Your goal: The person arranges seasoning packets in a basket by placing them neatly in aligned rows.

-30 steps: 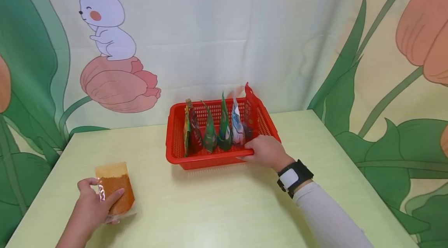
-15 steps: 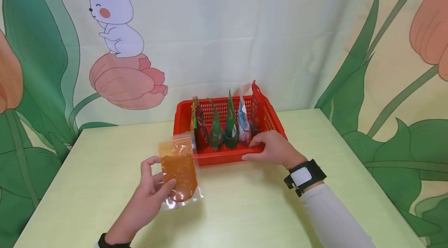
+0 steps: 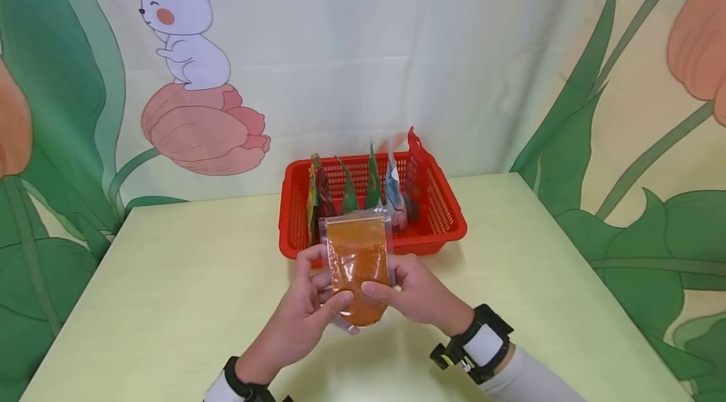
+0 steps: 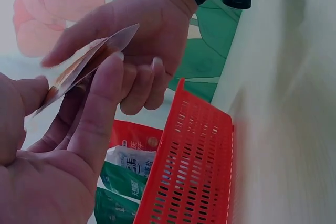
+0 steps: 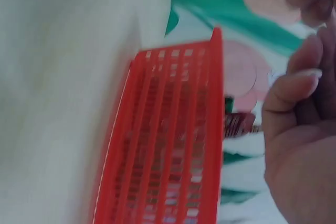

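Observation:
In the head view, a clear zip pouch of orange-brown contents (image 3: 358, 263) stands up before the red basket. My left hand (image 3: 300, 314) holds its left side, thumb on the front and fingers behind. At the lower right side my right hand (image 3: 425, 295) pinches it, the thumb pressing the front. The left wrist view shows the pouch (image 4: 89, 66) edge-on between both hands. Behind it, the red plastic basket (image 3: 456, 230) contains several upright packets, among them a red packet (image 3: 416, 169) and a green packet (image 3: 373, 184). The pouch hides the lower parts of some.
A pale yellow-green table (image 3: 170, 301) carries the basket near its back edge. Behind hangs a printed cloth (image 3: 340, 62) with a rabbit and flowers. Tabletop extends on both sides of the basket.
My left hand has brought the pouch from the table's left to the middle, before the basket. My right hand has let go of the basket rim and taken hold of the pouch.

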A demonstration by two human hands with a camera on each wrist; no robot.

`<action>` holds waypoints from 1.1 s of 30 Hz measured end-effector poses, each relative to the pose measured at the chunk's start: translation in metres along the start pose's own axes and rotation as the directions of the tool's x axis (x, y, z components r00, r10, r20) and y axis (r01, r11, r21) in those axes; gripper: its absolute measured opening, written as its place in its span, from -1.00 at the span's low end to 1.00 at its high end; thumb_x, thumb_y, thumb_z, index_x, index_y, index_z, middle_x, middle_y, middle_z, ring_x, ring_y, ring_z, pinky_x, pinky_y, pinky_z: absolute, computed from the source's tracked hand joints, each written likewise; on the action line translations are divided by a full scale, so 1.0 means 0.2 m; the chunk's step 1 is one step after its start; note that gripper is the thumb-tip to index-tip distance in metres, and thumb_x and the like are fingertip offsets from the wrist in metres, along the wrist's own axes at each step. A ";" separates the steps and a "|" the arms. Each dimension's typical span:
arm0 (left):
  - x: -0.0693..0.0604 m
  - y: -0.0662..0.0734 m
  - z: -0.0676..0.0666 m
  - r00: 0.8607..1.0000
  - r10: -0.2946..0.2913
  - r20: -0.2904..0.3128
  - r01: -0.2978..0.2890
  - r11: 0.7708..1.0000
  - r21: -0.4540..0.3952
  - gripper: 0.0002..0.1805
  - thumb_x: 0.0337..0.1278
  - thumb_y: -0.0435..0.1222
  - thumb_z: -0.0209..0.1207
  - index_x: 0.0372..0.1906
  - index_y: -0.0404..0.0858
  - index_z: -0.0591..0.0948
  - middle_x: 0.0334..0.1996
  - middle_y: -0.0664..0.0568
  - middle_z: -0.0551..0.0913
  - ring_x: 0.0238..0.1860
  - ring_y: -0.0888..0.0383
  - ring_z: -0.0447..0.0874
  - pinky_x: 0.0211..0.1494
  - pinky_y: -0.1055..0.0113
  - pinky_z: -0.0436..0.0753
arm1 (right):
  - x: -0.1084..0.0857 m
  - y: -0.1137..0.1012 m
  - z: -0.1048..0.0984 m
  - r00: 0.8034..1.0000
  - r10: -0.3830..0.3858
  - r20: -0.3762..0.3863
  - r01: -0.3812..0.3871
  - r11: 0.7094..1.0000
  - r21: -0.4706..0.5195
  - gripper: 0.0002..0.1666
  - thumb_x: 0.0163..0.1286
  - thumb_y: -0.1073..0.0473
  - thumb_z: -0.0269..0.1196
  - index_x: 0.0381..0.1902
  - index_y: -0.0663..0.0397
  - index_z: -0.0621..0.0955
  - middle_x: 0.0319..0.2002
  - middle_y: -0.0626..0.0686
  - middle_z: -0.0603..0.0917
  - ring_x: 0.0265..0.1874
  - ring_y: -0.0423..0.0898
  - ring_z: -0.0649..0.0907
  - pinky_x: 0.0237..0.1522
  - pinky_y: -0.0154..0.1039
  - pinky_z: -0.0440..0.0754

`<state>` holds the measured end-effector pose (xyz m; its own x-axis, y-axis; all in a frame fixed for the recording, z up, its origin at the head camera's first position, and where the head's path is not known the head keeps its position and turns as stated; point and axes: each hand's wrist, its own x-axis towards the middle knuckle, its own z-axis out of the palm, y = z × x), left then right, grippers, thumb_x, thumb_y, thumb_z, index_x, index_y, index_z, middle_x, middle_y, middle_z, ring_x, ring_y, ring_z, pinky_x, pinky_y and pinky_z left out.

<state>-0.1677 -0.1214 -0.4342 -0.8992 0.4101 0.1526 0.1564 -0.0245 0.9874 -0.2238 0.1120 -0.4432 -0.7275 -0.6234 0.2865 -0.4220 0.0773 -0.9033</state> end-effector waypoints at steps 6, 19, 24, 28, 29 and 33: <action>0.00 0.00 0.02 1.000 -0.025 -0.002 0.025 1.000 0.016 -0.31 0.43 -0.27 0.18 0.39 0.11 0.02 0.37 -0.25 0.52 0.18 -0.21 0.71 -0.15 0.03 0.80 | -0.01 -0.06 0.05 0.999 0.036 0.008 -0.036 0.998 0.045 -0.65 0.53 0.04 0.24 0.17 0.05 0.65 0.05 0.11 0.77 -0.03 -0.07 0.76 0.00 -0.18 0.76; 0.11 0.17 0.16 0.866 0.317 -0.387 0.158 0.561 0.813 -0.25 0.37 0.12 0.19 0.33 -0.42 0.46 0.18 -0.23 0.65 0.12 -0.13 0.71 0.17 -0.02 0.71 | 0.05 -0.04 0.16 0.925 -0.200 -0.322 -0.037 0.797 -0.603 -0.70 0.48 0.05 0.29 -0.01 0.15 0.65 -0.56 -0.11 0.65 -0.65 -0.31 0.47 -0.59 -0.45 0.51; 0.20 0.21 0.25 0.904 0.265 -0.334 0.187 0.456 0.870 0.02 0.33 0.35 0.02 0.39 -0.53 0.40 0.00 -0.31 0.74 -0.07 -0.16 0.80 -0.04 0.09 0.79 | 0.05 -0.03 0.23 0.905 -0.278 -0.322 -0.133 0.533 -0.835 -0.69 0.29 0.06 0.46 -0.23 0.11 0.59 -0.59 -0.09 0.54 -0.69 -0.28 0.37 -0.64 -0.50 0.30; 0.24 0.22 0.29 0.914 0.227 -0.336 0.224 0.407 0.885 -0.15 0.40 0.17 0.11 0.32 -0.55 0.45 -0.43 -0.14 0.72 -0.56 0.02 0.71 -0.52 0.34 0.67 | 0.04 -0.02 0.28 0.917 -0.277 -0.286 -0.133 0.465 -0.875 -0.62 0.14 0.04 0.55 -0.32 0.08 0.57 -0.59 -0.07 0.51 -0.68 -0.24 0.42 -0.65 -0.48 0.18; 0.25 0.22 0.30 0.914 0.229 -0.335 0.229 0.390 0.892 -0.22 0.42 0.10 0.13 0.30 -0.55 0.48 -0.52 -0.10 0.67 -0.65 0.07 0.64 -0.60 0.39 0.60 | 0.04 -0.02 0.29 0.917 -0.281 -0.283 -0.127 0.466 -0.876 -0.62 0.13 0.04 0.55 -0.30 0.10 0.59 -0.61 -0.08 0.52 -0.68 -0.24 0.44 -0.64 -0.49 0.18; 0.25 0.24 0.30 0.911 0.254 -0.324 0.231 0.337 0.913 -0.41 0.36 -0.11 0.23 0.21 -0.54 0.53 -0.64 -0.01 0.55 -0.79 0.19 0.42 -0.69 0.48 0.45 | 0.04 -0.02 0.29 0.906 -0.319 -0.279 -0.107 0.465 -0.879 -0.61 0.13 0.04 0.55 -0.24 0.11 0.62 -0.65 -0.11 0.54 -0.68 -0.23 0.48 -0.63 -0.49 0.20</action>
<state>-0.1816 -0.0477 -0.3818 -0.9120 0.0717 0.4038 0.2180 0.9188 0.3291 -0.1964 0.0607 -0.4561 -0.6757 -0.3719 0.6365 -0.5935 0.7866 -0.1705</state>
